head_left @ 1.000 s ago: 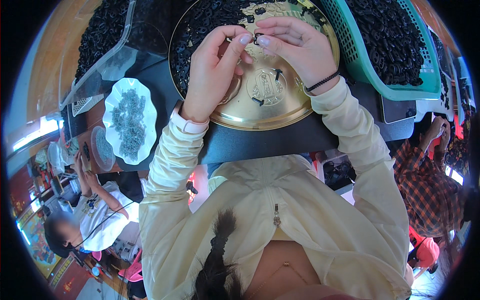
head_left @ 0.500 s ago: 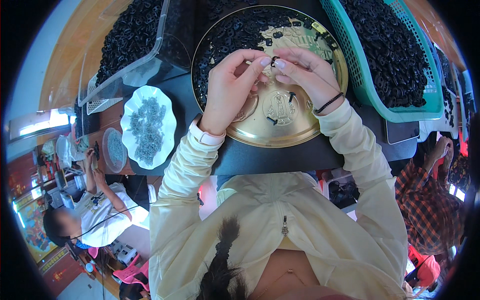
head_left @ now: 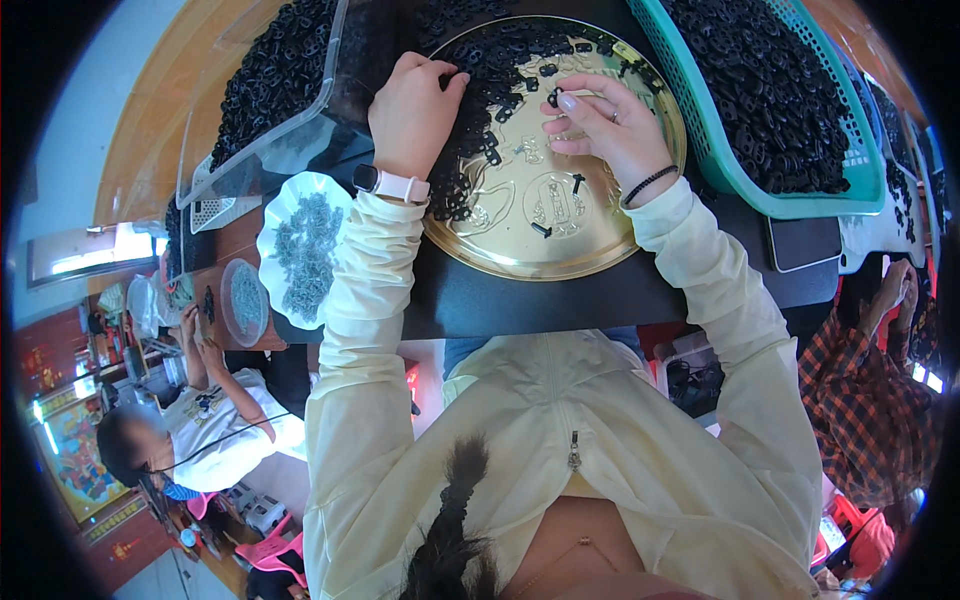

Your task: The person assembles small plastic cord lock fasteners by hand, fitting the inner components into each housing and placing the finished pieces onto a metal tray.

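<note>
My right hand [head_left: 618,128] pinches a small black plastic piece [head_left: 554,97] between thumb and fingertips, above a round gold tray [head_left: 520,268]. My left hand [head_left: 415,112] is over the tray's far left edge, fingers curled in against the thumb beside a heap of small black pieces [head_left: 490,105]. Whatever those left fingers hold is hidden. Two dark, narrow pieces lie apart on the near half of the tray, one piece [head_left: 578,183] right of the other piece [head_left: 541,230].
A clear bin [head_left: 325,80] and a teal basket [head_left: 775,225], both full of black pieces, flank the tray. Near my left forearm stands a scalloped white bowl [head_left: 268,245] of small greyish pieces. A dark flat device [head_left: 805,244] lies at right. Co-workers sit on both sides.
My left hand has parted from the right and moved left and away to the black heap. My right hand stays over the tray, still pinching its small black piece.
</note>
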Demonstrator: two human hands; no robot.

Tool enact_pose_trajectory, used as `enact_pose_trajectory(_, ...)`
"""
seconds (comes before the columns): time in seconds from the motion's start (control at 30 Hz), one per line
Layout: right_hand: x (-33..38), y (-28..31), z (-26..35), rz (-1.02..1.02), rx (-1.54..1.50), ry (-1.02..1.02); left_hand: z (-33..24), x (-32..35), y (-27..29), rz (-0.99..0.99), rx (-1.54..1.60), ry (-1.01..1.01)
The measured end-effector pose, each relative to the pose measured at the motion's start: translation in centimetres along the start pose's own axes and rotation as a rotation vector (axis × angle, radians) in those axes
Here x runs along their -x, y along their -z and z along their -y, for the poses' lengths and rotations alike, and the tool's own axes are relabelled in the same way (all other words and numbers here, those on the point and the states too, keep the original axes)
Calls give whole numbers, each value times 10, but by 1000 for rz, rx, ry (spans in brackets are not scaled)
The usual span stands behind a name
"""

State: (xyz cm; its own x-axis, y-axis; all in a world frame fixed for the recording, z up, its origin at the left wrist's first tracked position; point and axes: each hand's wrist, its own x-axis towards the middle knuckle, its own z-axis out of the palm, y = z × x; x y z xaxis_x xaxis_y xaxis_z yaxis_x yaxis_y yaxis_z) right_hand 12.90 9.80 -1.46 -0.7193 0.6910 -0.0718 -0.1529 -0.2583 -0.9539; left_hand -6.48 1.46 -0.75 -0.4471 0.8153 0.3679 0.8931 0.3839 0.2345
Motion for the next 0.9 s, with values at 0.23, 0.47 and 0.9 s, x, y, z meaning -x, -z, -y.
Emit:
enact_pose_trajectory(0.23, 1, 0, -3, 22, 21, -7, 0, -6, -8, -89, 30, -9)
enact_pose_trajectory(0.47, 0, 1, -1, -22, 49, 60, -20, 11, 13, 163, 944, 183)
enact_pose_trajectory(0.9, 5, -2, -3, 17, 123, 169, -27, 38, 14, 368, 1436, 312)
